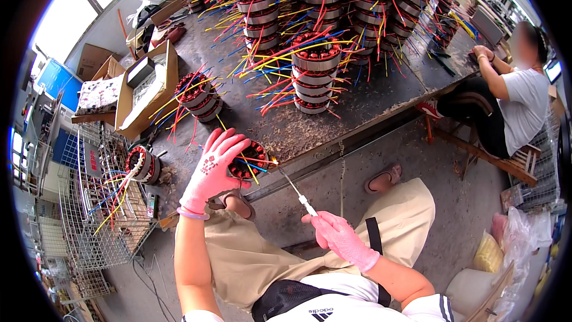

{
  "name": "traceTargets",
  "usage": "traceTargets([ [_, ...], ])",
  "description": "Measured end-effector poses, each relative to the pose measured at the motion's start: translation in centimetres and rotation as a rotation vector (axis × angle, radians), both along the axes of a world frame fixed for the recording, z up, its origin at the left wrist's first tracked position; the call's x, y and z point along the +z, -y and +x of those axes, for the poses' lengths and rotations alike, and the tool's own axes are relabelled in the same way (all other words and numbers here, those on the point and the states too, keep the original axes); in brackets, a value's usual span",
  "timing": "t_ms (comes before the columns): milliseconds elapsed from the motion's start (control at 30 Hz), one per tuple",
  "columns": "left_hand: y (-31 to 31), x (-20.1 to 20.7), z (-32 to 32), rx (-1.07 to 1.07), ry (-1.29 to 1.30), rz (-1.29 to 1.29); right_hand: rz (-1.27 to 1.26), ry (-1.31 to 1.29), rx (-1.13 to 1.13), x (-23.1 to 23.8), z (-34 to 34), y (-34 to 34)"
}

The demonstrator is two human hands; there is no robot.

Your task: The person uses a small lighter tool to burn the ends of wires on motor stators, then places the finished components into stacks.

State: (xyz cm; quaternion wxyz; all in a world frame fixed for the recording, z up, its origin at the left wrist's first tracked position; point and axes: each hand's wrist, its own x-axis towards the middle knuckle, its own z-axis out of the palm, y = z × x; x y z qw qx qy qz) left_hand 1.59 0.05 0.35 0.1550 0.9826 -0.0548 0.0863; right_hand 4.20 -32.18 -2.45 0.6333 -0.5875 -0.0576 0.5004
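My left hand [215, 164], in a pink glove, rests against a motor stator [241, 168] at the table's front edge. Its fingers reach along the far side and the thumb lies on the near side. Red, blue and yellow wires stick out of this stator toward the right. In my right hand [341, 235], also pink-gloved, is a slim tool with a white handle [307, 206] and a thin metal rod. The rod's tip meets the wire ends, where a small orange glow [274, 160] shows; I cannot tell the tool's exact kind.
Tall stacks of wired stators [259, 18] fill the table's back, with a shorter stack [313, 80] in front. Another stator [199, 96] and one with white lacing [143, 165] stand left, near a cardboard box [143, 92]. A person [518, 89] sits at the right.
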Motion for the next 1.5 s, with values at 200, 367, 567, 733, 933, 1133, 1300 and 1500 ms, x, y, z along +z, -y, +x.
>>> traceTargets([
  [200, 0.0, 0.0, -0.1, -0.006, -0.005, -0.01, -0.032, 0.034, 0.012, 0.3, 0.1, -0.1],
  [367, 0.1, 0.0, -0.1, 0.003, -0.013, 0.002, -0.044, 0.042, 0.013, 0.7, 0.1, 0.0],
  [567, 0.1, -0.1, -0.1, 0.013, -0.016, 0.016, -0.056, 0.04, 0.031, 0.7, 0.2, -0.1],
  [733, -0.1, -0.2, -0.2, 0.013, -0.02, 0.025, -0.081, 0.04, 0.036, 1.4, 0.4, 0.0],
  [933, 0.2, 0.1, 0.1, -0.001, -0.031, 0.015, -0.027, 0.022, 0.033, 0.5, 0.3, 0.2],
  [1133, 0.0, -0.2, -0.1, -0.001, -0.024, 0.012, -0.06, 0.048, 0.025, 1.2, 0.3, 0.0],
  [1300, -0.1, -0.1, -0.2, -0.007, -0.013, 0.009, -0.049, 0.059, 0.045, 0.5, 0.3, 0.0],
  [1500, 0.1, 0.0, -0.1, -0.003, -0.019, 0.0, -0.045, 0.04, 0.017, 1.0, 0.2, 0.0],
])
